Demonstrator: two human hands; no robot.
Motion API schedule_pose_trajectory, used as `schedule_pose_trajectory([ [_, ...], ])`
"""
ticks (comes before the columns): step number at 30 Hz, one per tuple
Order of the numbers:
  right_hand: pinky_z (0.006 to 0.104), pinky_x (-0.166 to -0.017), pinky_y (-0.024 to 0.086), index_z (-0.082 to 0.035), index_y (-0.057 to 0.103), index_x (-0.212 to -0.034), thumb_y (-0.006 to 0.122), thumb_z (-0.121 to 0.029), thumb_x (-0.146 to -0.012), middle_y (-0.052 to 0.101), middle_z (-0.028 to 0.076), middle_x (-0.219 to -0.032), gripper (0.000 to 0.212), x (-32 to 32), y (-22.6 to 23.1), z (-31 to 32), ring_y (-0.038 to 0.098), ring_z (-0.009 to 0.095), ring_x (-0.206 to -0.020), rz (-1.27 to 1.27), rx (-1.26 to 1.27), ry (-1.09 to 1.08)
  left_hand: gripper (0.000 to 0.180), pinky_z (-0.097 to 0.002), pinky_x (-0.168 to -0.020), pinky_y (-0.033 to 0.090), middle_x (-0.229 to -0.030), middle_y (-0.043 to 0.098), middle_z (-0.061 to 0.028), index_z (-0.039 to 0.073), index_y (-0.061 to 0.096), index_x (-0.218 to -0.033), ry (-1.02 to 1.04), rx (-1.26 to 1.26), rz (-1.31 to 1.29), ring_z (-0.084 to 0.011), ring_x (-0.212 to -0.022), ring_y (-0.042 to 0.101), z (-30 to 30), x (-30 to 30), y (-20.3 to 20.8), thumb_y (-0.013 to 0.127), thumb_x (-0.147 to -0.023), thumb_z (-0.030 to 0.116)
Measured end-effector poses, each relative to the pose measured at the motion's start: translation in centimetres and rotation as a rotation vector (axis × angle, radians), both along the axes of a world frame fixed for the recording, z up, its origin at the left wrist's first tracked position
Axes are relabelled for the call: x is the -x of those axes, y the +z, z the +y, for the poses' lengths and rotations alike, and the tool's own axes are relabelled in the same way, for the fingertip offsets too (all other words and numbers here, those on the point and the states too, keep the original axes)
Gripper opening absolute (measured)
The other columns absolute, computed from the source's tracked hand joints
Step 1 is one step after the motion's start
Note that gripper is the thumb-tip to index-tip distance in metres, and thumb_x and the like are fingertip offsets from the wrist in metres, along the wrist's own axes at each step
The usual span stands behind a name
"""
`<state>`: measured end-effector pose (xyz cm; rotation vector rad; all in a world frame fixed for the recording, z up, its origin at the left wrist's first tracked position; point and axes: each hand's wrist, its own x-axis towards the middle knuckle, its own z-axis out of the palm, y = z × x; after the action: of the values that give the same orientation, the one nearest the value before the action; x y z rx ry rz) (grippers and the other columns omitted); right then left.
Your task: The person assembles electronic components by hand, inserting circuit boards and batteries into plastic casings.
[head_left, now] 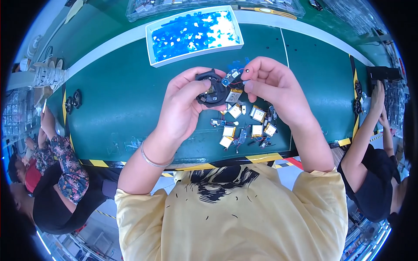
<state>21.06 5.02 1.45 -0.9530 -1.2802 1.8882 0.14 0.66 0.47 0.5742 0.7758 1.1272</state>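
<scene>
My left hand (183, 99) is closed around a round black plastic case (214, 99), like a watch housing, its hollow inner side facing up with my thumb laid over it. Beside the case hangs a small circuit board (230, 78) with thin wires. Just under the board is a flat silver battery (234, 95). My right hand (276, 91) pinches a tiny wired part at the end of a red wire from the board; the fingertips partly hide it. On the green table below lie several flat batteries (257, 114) wired to small boards (240, 137).
A white box (151, 48) of small blue and white pieces stands at the far side. Behind it lies a yellow-handled tool (267, 11) near clear plastic trays (187, 9). Small black parts (74, 100) sit at the left edge. Co-workers (370, 174) sit on both sides.
</scene>
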Motion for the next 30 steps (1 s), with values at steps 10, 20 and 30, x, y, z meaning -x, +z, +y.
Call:
schedule_pose_trajectory([
  [10, 0.0225, -0.073, 0.053, 0.001, 0.062, -0.098, 0.064, 0.004, -0.085, 0.066, 0.005, -0.092, 0.014, 0.0, 0.0, -0.1, 0.065, 0.011, -0.081, 0.013, -0.008, -0.02, 0.017, -0.0282, -0.058, 0.058, -0.091, 0.067, -0.0107, -0.003, 0.061, -0.103, 0.002, 0.045, 0.073, -0.0136, -0.074, 0.067, -0.1, 0.4, -0.6, 0.052, -0.094, 0.007],
  [20, 0.0222, -0.078, 0.053, 0.003, 0.063, -0.098, 0.064, 0.008, -0.084, 0.068, 0.007, -0.091, 0.015, 0.5, -0.4, -0.9, 0.065, 0.01, -0.084, -0.214, -0.214, -0.118, 0.025, -0.0336, -0.068, 0.061, -0.1, 0.066, -0.0156, -0.005, 0.056, -0.112, -0.076, 0.118, 0.043, -0.0204, -0.085, 0.069, 0.1, 0.5, -1.0, 0.054, -0.092, 0.009],
  [30, 0.0215, -0.078, 0.051, 0.002, 0.064, -0.099, 0.062, 0.008, -0.086, 0.066, 0.005, -0.093, 0.015, 0.1, 0.5, 0.2, 0.063, 0.009, -0.086, -0.113, -0.315, -0.194, 0.028, -0.0344, -0.078, 0.059, -0.103, 0.065, -0.0192, -0.006, 0.053, -0.112, -0.137, 0.062, -0.053, -0.0251, -0.092, 0.068, 0.4, 0.0, 0.6, 0.057, -0.085, 0.001],
])
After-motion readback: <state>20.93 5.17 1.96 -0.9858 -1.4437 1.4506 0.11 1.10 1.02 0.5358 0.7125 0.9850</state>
